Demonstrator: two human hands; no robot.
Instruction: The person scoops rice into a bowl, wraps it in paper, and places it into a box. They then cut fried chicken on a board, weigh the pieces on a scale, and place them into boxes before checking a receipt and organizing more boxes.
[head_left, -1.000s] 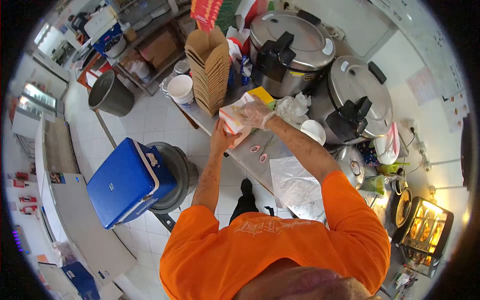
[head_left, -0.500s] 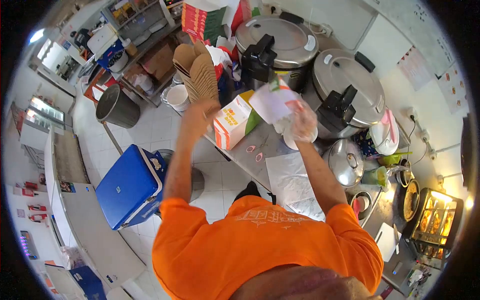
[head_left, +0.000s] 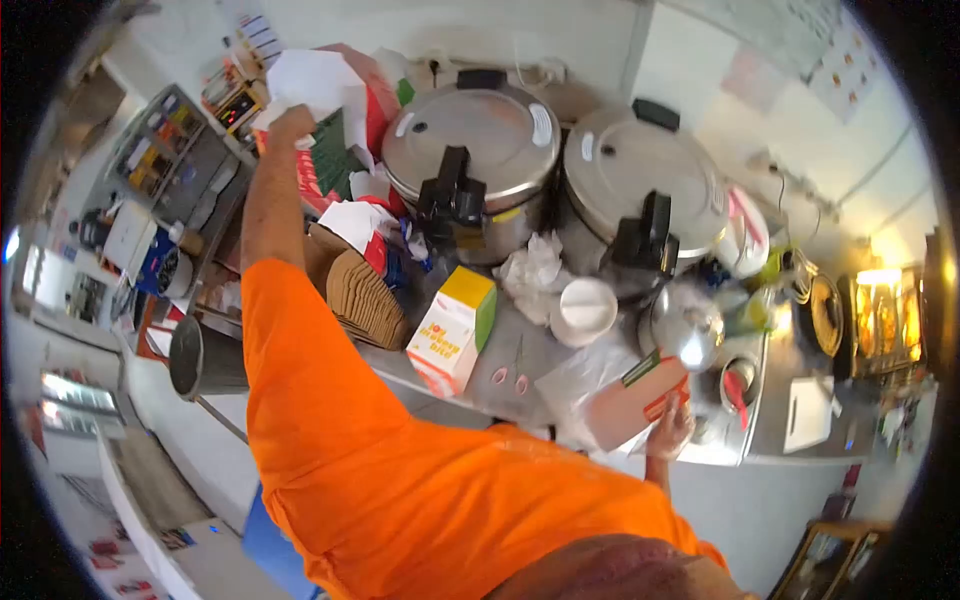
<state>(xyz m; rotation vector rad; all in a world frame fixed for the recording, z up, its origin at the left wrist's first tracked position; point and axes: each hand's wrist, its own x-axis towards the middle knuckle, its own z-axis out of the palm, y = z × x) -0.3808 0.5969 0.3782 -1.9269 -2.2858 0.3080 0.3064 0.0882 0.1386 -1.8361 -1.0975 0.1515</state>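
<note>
My left hand (head_left: pixel 291 124) reaches far up and left, its fingers curled at the edge of a large red, green and white printed paper box (head_left: pixel 318 75). What the fingers hold there I cannot make out. Low on the right, my right hand (head_left: pixel 672 432), in a clear plastic glove, grips a flat printed paper piece (head_left: pixel 632 402) with red and green bands, over a clear plastic sheet (head_left: pixel 570 385). Between the hands stands an upright carton (head_left: pixel 452 330) in white, yellow, green and orange. Scissors (head_left: pixel 510 374) with pink handles lie beside it.
Two large lidded rice cookers (head_left: pixel 470 140) line the wall. Stacked brown cardboard trays (head_left: pixel 360 295) sit left of the carton. Nearby are a white bowl (head_left: pixel 584 310), a crumpled plastic bag (head_left: pixel 535 270) and a domed metal lid (head_left: pixel 685 322). A lit food warmer (head_left: pixel 885 315) glows far right.
My left hand has left the carton's side for the large box at upper left. The right hand has brought the flat paper piece down and right. My body and view have turned.
</note>
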